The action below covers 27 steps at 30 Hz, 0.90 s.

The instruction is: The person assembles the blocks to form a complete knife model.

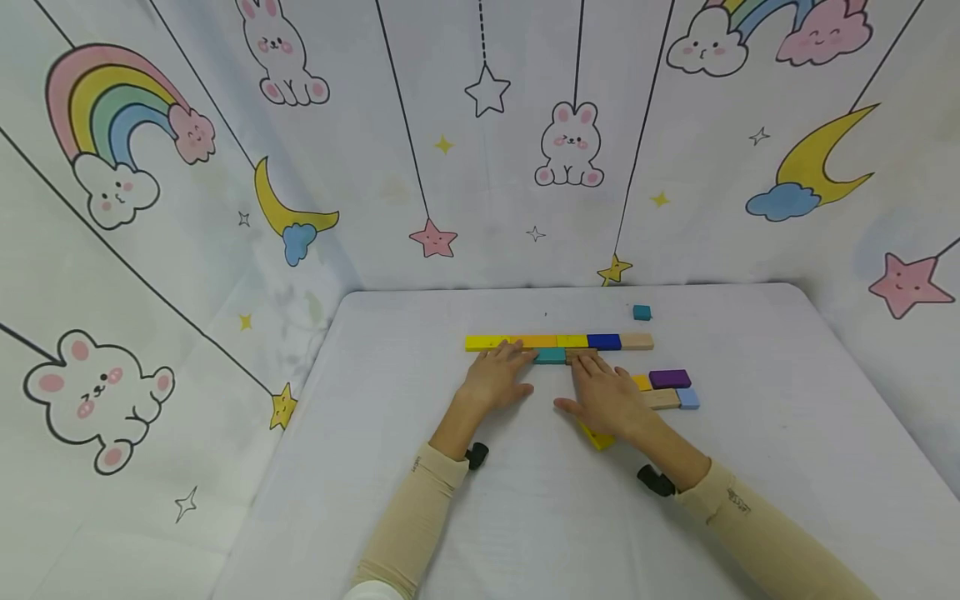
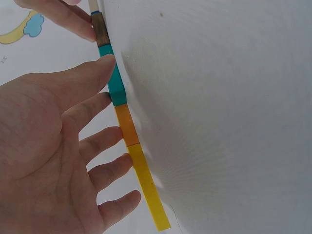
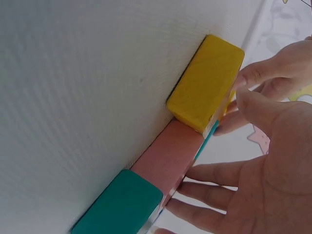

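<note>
A row of flat blocks (image 1: 558,342) runs across the white table (image 1: 420,500): yellow, orange, yellow, blue, plain wood. Against its near side lie a teal block (image 1: 551,356) and a brown block (image 1: 583,354). My left hand (image 1: 498,375) lies flat with straight fingers whose tips reach the row and the teal block (image 2: 115,85). My right hand (image 1: 603,396) lies flat too, its fingertips on the brown block. The left wrist view shows orange (image 2: 126,126) and yellow (image 2: 148,190) blocks along my fingertips. The right wrist view shows yellow (image 3: 207,83), pinkish (image 3: 168,158) and teal (image 3: 122,204) blocks beside my palm (image 3: 278,170).
Right of my right hand lie loose purple (image 1: 670,379), wood (image 1: 663,399), light blue (image 1: 687,398) and small yellow (image 1: 642,382) blocks. Another yellow block (image 1: 597,438) pokes out under that hand. A small teal cube (image 1: 641,312) sits behind the row. Cartoon-print cloth walls (image 1: 225,208) enclose the table.
</note>
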{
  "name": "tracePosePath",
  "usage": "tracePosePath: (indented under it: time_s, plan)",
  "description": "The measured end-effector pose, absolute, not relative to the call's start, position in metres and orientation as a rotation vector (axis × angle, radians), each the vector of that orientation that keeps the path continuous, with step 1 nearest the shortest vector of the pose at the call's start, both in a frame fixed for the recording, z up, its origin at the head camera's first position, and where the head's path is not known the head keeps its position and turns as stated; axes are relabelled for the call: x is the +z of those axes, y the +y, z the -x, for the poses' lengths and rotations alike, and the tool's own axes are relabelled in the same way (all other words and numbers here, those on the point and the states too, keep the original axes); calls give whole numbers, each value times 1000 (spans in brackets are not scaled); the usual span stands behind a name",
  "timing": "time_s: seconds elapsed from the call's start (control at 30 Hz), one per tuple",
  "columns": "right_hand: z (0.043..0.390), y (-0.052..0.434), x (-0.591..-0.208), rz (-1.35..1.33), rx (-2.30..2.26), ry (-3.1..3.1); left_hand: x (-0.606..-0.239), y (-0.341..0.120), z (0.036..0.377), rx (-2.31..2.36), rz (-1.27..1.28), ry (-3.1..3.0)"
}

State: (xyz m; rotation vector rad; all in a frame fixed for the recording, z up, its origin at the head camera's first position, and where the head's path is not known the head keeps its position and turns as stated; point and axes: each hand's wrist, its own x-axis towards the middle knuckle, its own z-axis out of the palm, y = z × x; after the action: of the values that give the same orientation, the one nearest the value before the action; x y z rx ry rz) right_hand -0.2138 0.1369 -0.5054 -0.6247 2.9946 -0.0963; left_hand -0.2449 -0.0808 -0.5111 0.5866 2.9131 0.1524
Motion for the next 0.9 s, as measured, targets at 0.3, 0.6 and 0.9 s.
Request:
tracePosePath:
  time_s: [0.3,0.6,0.9]
  plan:
    - [215,135,-506,610,-104,2987,-511,-81,244,153,-583,2914]
    - [214,137,-506,614,-100,2991,-513,-80,245,138,-581,2912]
    - [216,138,-510,622,-145,2985,-510,-81,244,137,-599,2914]
